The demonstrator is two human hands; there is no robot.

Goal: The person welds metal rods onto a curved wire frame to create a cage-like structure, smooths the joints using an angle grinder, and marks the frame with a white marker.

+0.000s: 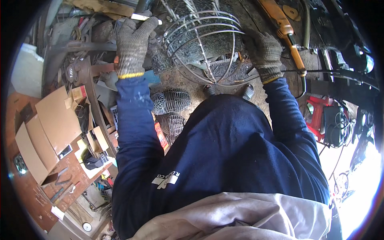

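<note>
My left hand (pixel 134 48), in a grey knitted glove with a yellow cuff, is closed around a short white stick (pixel 146 19) at the left of the workbench. In front of me stands a cage of bent metal wire (pixel 206 48), with curved hoops crossed by upright wires. My right hand (pixel 266 54), gloved the same way, is at the cage's right side with its fingers curled at the hoop ends; shadow partly hides the fingertips. Under the cage is a dark, rough metal block (pixel 160 60).
An orange power tool (pixel 282 28) with a cord lies right of my right hand. Several finished-looking wire baskets (pixel 176 100) sit on the floor below. A cardboard box (pixel 56 120) rests on the brown table (pixel 36 192) at left. A red stool (pixel 318 116) stands at right.
</note>
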